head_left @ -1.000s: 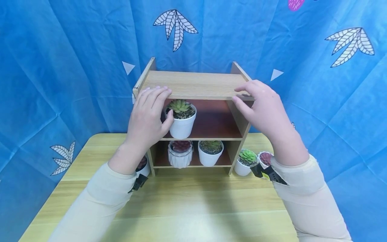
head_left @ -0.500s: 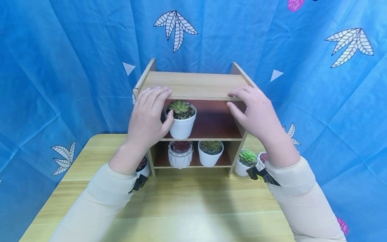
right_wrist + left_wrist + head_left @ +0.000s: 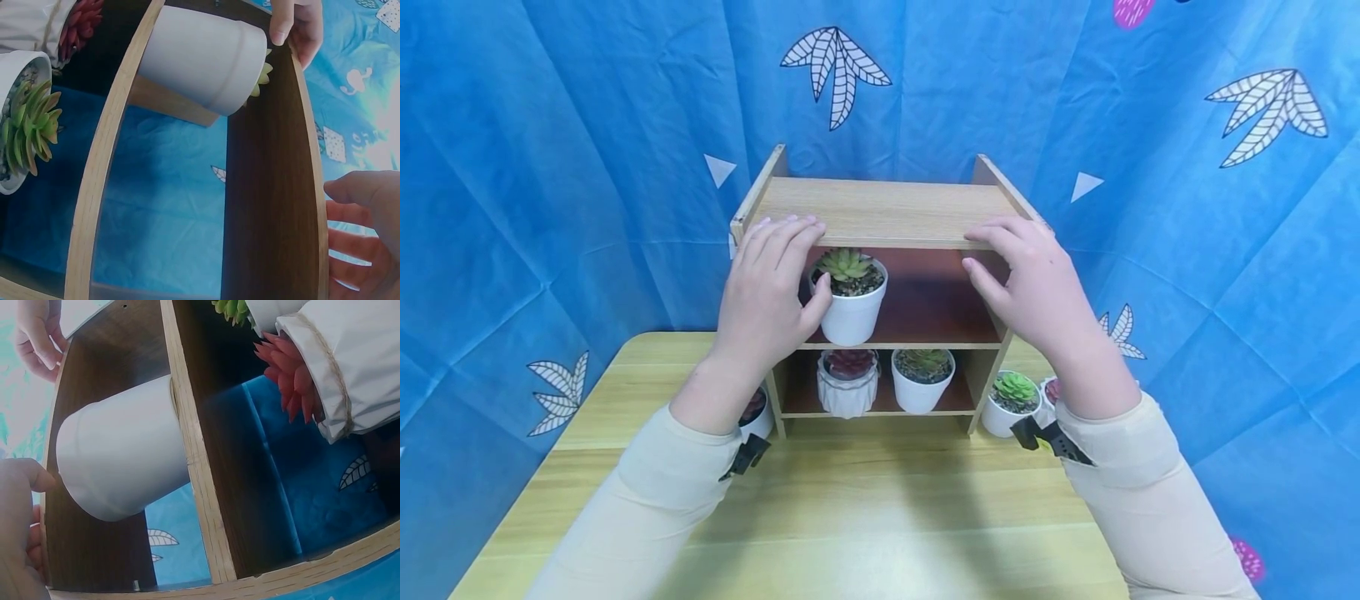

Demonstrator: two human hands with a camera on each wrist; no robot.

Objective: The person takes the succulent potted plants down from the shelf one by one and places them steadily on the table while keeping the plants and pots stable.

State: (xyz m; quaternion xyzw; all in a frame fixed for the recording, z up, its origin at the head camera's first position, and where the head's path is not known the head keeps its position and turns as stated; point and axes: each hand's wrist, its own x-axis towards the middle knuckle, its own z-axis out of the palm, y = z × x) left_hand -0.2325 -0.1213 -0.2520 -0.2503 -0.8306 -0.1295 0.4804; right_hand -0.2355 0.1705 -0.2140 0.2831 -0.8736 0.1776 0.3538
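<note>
A small wooden shelf unit (image 3: 887, 204) stands on the table with its open front facing me. My left hand (image 3: 771, 287) rests its fingers on the top board's front left edge; its thumb lies in front of the white potted green succulent (image 3: 852, 312) on the upper shelf. At the front right, my right hand (image 3: 1033, 279) has its fingers on the same board and its thumb lower, before the opening. Both hands are relaxed. The lower shelf holds a red succulent in a wrapped white pot (image 3: 847, 390) and a dark green succulent in a white pot (image 3: 922, 383).
On the table (image 3: 880, 517), right of the unit, stand a bright green succulent (image 3: 1011, 404) and a red succulent (image 3: 1051, 392), partly hidden by the right wrist. Another dark red potted succulent (image 3: 756, 417) stands at the left. A blue patterned cloth (image 3: 625, 167) hangs behind.
My right hand has shifted left along the top board and come to rest over its front edge. My left hand and the pots have not moved.
</note>
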